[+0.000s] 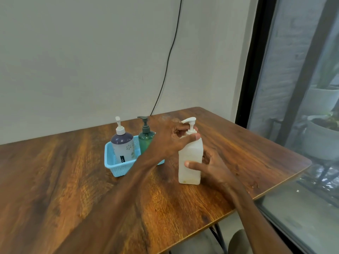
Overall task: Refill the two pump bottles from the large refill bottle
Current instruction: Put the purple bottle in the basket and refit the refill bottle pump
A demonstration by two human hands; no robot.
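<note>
On table, left hand pinches refill bottle neck; right hand seemingly clasps body.

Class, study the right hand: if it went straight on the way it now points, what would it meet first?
The white bottle. The right hand points up and to the left at it, and its thumb already lies on the bottle's front, so there is no free way ahead. What lies behind the bottle in that line is unclear.

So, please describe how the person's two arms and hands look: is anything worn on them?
No sleeves show: the left forearm and right forearm are bare to the frame edge. The bare left hand and bare right hand have no gloves; I see no watch, bracelet or ring.
</note>
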